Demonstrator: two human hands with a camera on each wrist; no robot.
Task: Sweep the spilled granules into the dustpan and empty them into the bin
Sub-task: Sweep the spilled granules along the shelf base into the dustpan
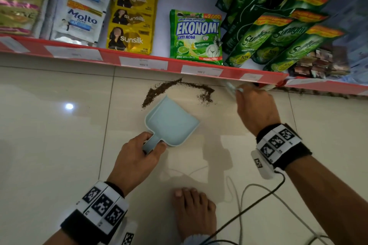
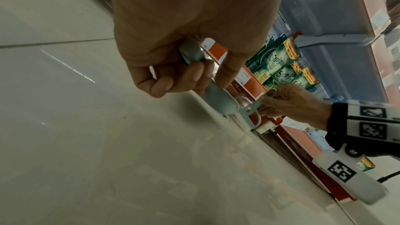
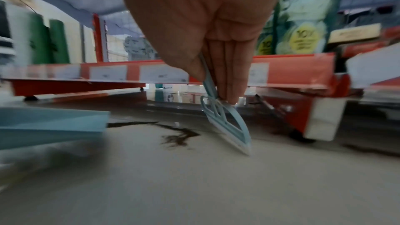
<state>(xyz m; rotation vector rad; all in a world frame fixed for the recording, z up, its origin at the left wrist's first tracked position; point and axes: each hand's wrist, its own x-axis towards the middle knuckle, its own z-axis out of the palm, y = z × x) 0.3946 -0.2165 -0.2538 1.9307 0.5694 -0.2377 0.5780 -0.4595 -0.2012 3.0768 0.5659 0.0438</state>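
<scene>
Dark granules (image 1: 175,89) lie in a curved streak on the pale tiled floor, just before the shelf's red edge. A light blue dustpan (image 1: 172,121) rests on the floor with its mouth toward the streak. My left hand (image 1: 139,151) grips the dustpan's handle (image 2: 192,54). To the right of the streak, my right hand (image 1: 256,107) pinches the stem of a small light blue brush (image 3: 225,121); the brush's edge touches the floor right of the granules (image 3: 177,136). In the head view the brush (image 1: 232,87) is blurred. No bin is in view.
A low red-edged shelf (image 1: 151,61) holds sachets and green detergent pouches (image 1: 196,36) right behind the spill. My bare foot (image 1: 195,211) stands near the bottom middle. Cables (image 1: 249,201) trail over the floor at the lower right.
</scene>
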